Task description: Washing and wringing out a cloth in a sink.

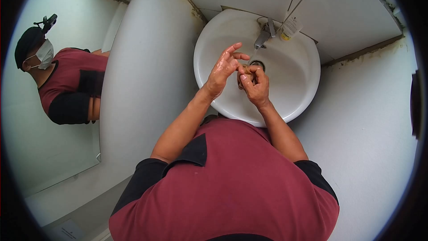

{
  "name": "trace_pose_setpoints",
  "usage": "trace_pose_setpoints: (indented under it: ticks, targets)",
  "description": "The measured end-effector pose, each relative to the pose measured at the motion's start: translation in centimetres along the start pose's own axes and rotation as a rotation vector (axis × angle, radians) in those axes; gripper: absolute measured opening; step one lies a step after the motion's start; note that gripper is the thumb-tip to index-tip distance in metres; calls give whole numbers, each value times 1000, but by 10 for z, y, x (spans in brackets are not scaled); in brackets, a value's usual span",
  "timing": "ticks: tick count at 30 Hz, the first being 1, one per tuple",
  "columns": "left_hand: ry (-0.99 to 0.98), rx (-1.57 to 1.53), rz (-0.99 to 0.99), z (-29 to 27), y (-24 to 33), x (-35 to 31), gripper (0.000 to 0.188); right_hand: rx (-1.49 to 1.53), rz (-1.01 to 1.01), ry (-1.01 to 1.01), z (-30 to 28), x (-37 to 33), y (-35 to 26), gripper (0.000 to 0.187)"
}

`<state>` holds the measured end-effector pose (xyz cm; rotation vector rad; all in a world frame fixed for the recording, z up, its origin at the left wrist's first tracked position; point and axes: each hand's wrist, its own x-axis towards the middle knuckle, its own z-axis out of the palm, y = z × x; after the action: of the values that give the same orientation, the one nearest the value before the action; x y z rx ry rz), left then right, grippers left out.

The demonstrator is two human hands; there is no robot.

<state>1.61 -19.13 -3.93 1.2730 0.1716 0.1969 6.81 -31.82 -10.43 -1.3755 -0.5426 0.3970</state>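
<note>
Basin [292, 82] 1, tap [265, 35] 1, bottle [290, 29] 1, tan-brown item [240, 83] 1. Right hand [257, 88]: narrow grip on the item (roundish, possibly a scrubber; too small to tell) above the basin's middle. Left hand [223, 70]: wet, fingers loosely spread, left of basin centre.

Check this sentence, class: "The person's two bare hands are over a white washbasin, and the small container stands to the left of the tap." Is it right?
Not quite: the head view shows the small container to the right of the tap. The left hand and right hand are indeed bare and over the white washbasin.
</note>
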Motion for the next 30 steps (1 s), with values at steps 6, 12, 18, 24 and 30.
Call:
trace_pose_setpoints:
  ticks: [6,12,18,24,30]
  targets:
    - [-10,63,38,2,-8,0,63,27,-38,52,2,-1,6,15]
    - [-90,138,58,1,-10,1,70,88,-45,71,7,-3,13,13]
    - [-103,160,51,-5,-16,2,73,17,-41,65,9,-4,12,10]
    - [-65,210,44,-8,-24,6,72,-67,14,48,5,3,17,8]
    - [-8,89,-1,-21,-39,7,70,-30,173,60,11,13,42,7]
